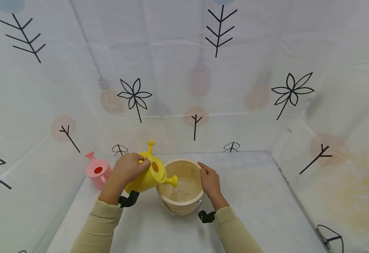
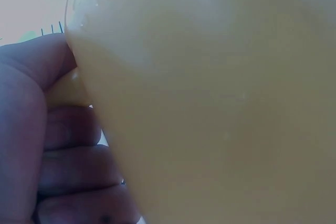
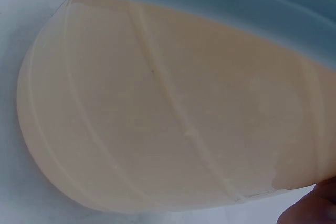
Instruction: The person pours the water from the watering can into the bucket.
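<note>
My left hand (image 1: 130, 168) grips the handle of a yellow watering can (image 1: 147, 179). The can is tilted to the right, its spout's rose over the near-left inside of a cream bucket (image 1: 180, 207). Rippled water (image 1: 185, 191) shows in the bucket. On the bucket's right side, my right hand (image 1: 210, 180) holds the rim. The left wrist view has curled fingers of the left hand (image 2: 79, 166) beside the can's wall (image 2: 210, 103). In the right wrist view the bucket's ribbed side (image 3: 157, 119) fills most of the picture, with a fingertip of the right hand (image 3: 310, 208) low at the right.
To the left stands a pink watering can (image 1: 98, 172). Behind the tilted can, partly hidden, is a second yellow watering can (image 1: 151, 146) with its spout upward. Everything stands on a white-covered table (image 1: 250, 196), and a printed cloth backdrop (image 1: 171, 52) rises behind it.
</note>
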A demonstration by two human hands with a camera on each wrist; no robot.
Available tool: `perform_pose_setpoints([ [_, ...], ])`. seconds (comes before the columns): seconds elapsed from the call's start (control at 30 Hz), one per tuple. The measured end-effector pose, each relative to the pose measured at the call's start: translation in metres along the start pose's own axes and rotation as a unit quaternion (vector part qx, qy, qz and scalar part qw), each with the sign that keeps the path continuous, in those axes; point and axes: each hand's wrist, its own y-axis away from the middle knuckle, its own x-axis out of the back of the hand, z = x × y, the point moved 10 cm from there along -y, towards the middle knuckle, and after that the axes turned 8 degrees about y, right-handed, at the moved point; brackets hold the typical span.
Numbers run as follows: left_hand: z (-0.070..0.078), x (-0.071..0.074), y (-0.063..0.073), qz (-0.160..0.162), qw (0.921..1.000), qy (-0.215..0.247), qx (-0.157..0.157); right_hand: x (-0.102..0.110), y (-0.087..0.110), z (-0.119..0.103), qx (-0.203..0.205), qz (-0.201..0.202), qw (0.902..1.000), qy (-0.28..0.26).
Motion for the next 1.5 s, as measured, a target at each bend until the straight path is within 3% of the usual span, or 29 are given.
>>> perform_pose_setpoints([
  [0.4,0.0,-0.002,0.0,-0.003,1.0,-0.008,0.004,0.0,0.001,0.0,0.001,-0.006,1.0,-0.004],
  [1.23,0.012,0.001,0.0,0.002,0.9992,-0.027,-0.03,0.001,0.001,-0.002,0.001,-0.003,0.9999,0.01],
  [1.5,0.014,0.0,0.0,-0.007,0.9993,-0.028,-0.021,0.002,0.0,-0.003,0.005,-0.003,0.9999,0.01],
])
